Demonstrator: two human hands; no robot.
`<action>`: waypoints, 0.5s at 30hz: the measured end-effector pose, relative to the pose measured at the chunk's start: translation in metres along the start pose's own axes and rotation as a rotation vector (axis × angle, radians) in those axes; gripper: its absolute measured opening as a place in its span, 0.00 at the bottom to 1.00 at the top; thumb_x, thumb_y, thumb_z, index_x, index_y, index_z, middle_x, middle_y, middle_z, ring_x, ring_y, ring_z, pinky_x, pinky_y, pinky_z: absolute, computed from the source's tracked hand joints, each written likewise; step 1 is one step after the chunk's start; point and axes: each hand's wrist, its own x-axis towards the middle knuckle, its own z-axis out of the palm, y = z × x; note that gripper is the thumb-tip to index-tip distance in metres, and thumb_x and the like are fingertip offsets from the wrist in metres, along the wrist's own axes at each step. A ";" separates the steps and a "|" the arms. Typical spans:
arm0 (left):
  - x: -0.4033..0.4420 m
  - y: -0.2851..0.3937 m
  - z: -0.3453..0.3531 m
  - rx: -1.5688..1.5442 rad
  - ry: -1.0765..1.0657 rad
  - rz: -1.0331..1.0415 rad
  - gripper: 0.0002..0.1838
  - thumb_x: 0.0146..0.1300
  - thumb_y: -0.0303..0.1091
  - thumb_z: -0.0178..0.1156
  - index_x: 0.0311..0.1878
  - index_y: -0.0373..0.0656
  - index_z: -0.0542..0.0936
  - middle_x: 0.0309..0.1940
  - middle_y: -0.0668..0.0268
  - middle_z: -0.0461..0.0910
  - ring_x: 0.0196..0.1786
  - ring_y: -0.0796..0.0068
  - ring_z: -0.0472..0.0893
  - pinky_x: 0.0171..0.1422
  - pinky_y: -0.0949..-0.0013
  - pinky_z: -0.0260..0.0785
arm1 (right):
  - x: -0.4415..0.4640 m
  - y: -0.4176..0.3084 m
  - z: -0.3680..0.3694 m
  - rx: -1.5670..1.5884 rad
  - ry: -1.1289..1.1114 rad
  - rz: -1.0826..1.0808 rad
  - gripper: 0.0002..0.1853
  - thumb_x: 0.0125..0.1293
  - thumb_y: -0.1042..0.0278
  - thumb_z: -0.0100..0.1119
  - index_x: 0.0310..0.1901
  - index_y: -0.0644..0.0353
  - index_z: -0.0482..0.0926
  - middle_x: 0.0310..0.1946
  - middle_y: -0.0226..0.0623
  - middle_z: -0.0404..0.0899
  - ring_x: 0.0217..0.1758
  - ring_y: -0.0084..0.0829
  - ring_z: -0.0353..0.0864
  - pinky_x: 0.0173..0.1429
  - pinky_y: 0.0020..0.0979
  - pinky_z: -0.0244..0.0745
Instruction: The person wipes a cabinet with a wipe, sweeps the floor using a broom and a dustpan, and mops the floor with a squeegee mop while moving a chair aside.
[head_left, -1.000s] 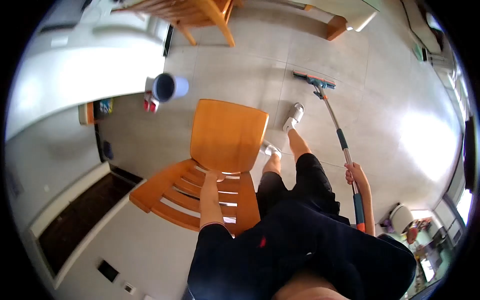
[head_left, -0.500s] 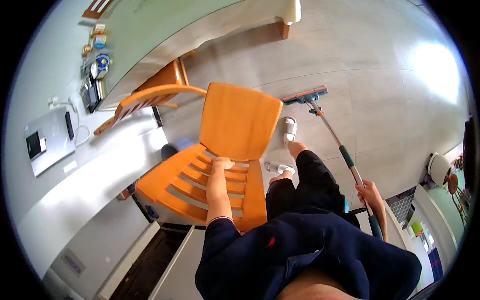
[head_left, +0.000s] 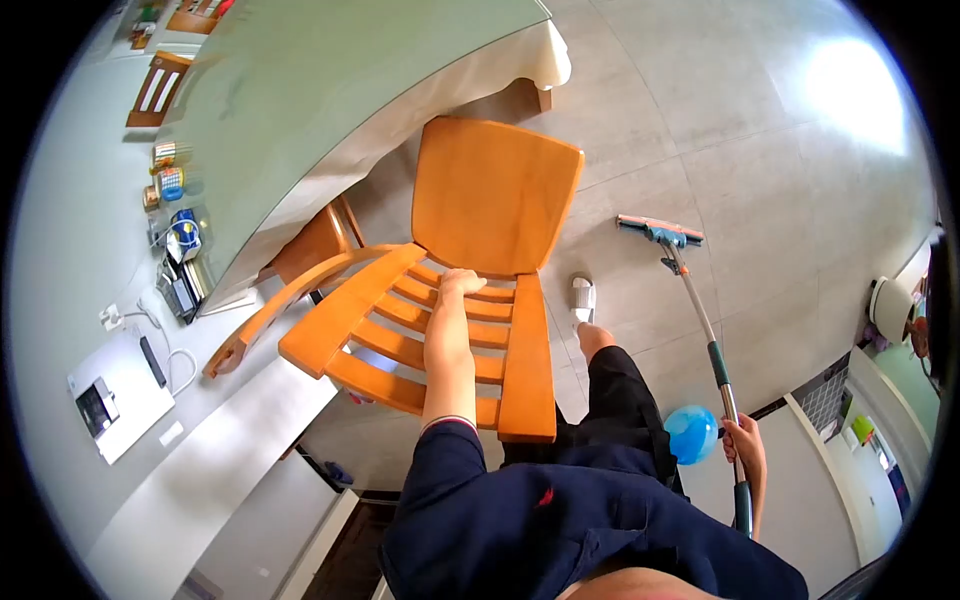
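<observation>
My left hand (head_left: 462, 282) is closed round a slat at the lower end of the backrest of a wooden chair (head_left: 497, 195), near its seat. The chair is in front of me, its square seat facing up beside the covered table. On the right, my right hand (head_left: 742, 440) grips the metal pole of a floor mop (head_left: 702, 312), between its dark foam sleeves. The mop's flat head (head_left: 660, 231), orange and teal, lies on the tiled floor ahead of my slippered foot (head_left: 583, 295).
A table with a green top (head_left: 330, 90) and cream cloth fills the upper left. Another wooden chair (head_left: 312, 248) stands against it. A white laptop-like device (head_left: 122, 395) lies at the left. A blue ball (head_left: 691, 434) is beside my right leg.
The chair in my left hand has moved forward, closer to the table. The view has turned, bringing more of the table in. The mop head has shifted right, and the blue ball shows more fully.
</observation>
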 end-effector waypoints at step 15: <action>0.084 -0.041 0.005 -0.098 0.141 0.117 0.28 0.60 0.54 0.46 0.44 0.37 0.81 0.50 0.50 0.77 0.56 0.52 0.74 0.59 0.55 0.65 | 0.005 -0.073 -0.018 0.020 -0.008 0.046 0.09 0.62 0.68 0.52 0.37 0.64 0.69 0.09 0.28 0.63 0.05 0.21 0.62 0.08 0.23 0.56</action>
